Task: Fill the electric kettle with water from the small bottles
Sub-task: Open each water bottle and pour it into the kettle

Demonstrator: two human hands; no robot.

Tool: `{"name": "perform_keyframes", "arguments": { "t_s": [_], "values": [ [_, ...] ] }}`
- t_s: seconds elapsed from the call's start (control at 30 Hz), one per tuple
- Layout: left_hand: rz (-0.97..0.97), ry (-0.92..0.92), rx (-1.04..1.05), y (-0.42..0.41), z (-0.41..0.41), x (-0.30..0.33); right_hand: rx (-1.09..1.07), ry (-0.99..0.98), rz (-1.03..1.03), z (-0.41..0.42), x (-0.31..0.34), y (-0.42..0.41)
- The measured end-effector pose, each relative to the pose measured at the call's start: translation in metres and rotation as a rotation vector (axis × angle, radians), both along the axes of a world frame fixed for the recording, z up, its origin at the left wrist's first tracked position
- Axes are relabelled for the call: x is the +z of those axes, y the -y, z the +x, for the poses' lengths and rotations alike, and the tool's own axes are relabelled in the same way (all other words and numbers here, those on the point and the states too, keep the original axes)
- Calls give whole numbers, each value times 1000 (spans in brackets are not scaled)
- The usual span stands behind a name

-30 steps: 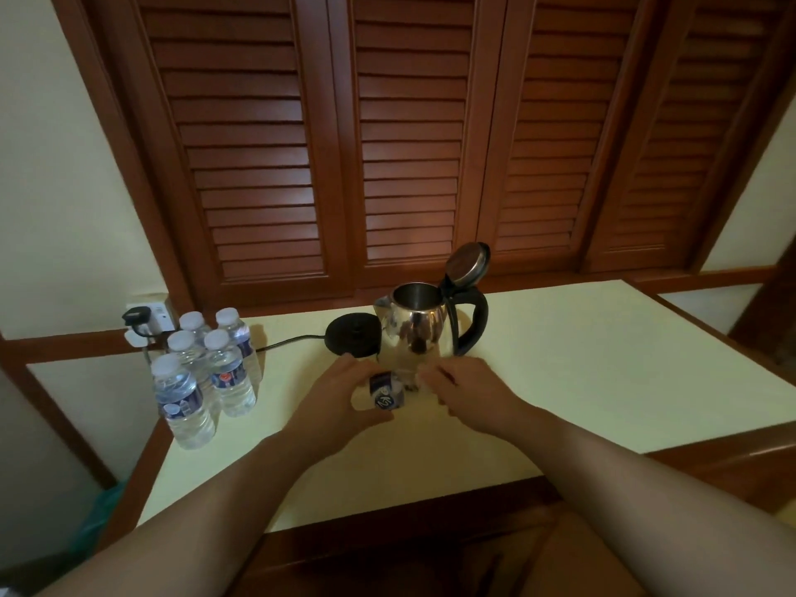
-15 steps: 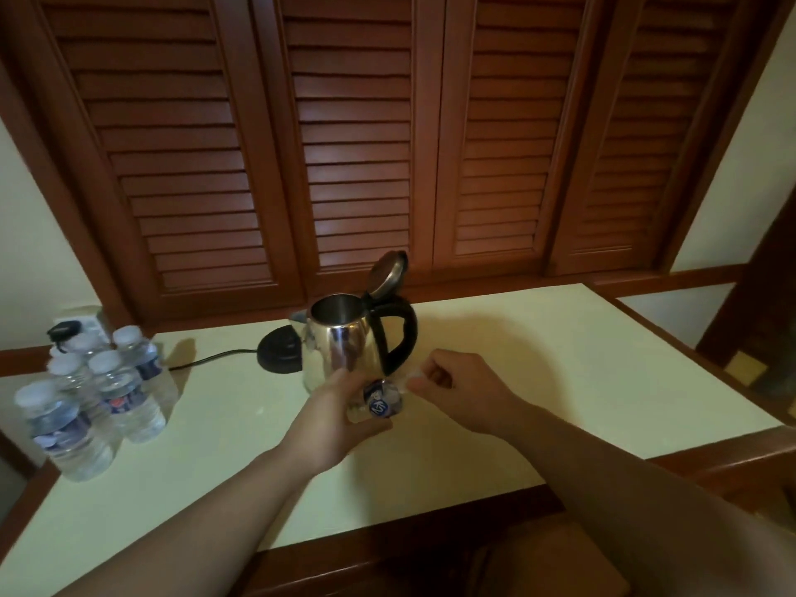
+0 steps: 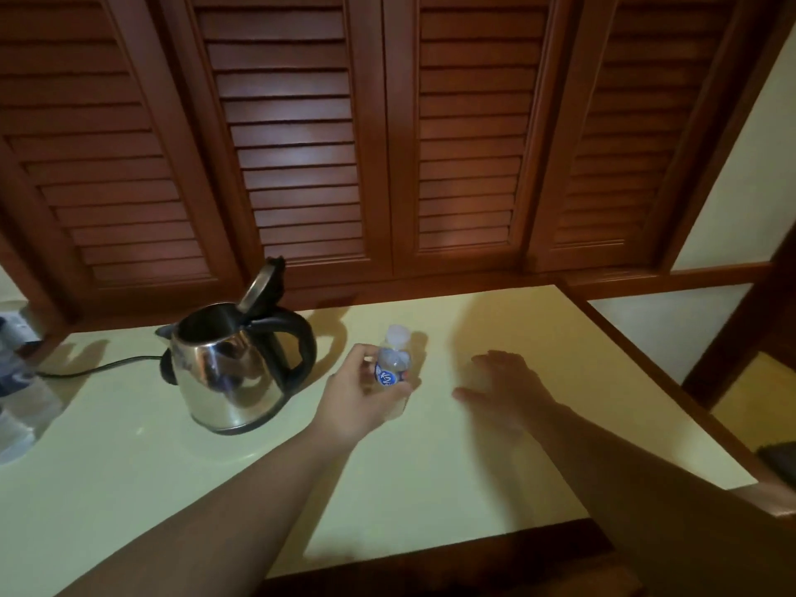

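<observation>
A steel electric kettle [image 3: 224,372] with a black handle stands on the pale table [image 3: 430,467], its lid tipped up and open. To the right of it my left hand [image 3: 357,394] grips a small clear water bottle [image 3: 392,364] with a blue label, held upright just above the table; its neck looks uncapped. My right hand [image 3: 504,381] is blurred, with fingers spread low over the table right of the bottle; I cannot tell whether it holds the cap. The other small bottles [image 3: 17,381] show blurred at the far left edge.
The kettle's black cord [image 3: 99,366] runs left across the table, with part of the black base [image 3: 166,368] behind the kettle. Brown louvred shutters [image 3: 387,144] stand along the back. A wooden rim borders the table's right and front edges.
The view swung right, so the kettle and spare bottles shifted left. My left hand carried the bottle to the kettle's right. My right hand pulled away from the bottle and opened out.
</observation>
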State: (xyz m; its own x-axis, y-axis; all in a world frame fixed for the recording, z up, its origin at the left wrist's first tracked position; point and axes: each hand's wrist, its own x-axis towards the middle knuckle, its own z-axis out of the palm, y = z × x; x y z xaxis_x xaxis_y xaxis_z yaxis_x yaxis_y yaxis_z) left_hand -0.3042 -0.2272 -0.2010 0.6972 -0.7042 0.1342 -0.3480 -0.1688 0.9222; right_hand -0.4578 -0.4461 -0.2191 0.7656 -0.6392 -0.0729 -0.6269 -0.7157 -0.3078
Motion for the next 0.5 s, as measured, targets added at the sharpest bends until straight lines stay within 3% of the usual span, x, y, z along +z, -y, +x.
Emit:
{"name": "perform_keyframes", "arguments": {
  "t_s": [0.5],
  "values": [
    [64,-21,149,131,58,7,67,-39,-107,13,-34,43]
  ]
}}
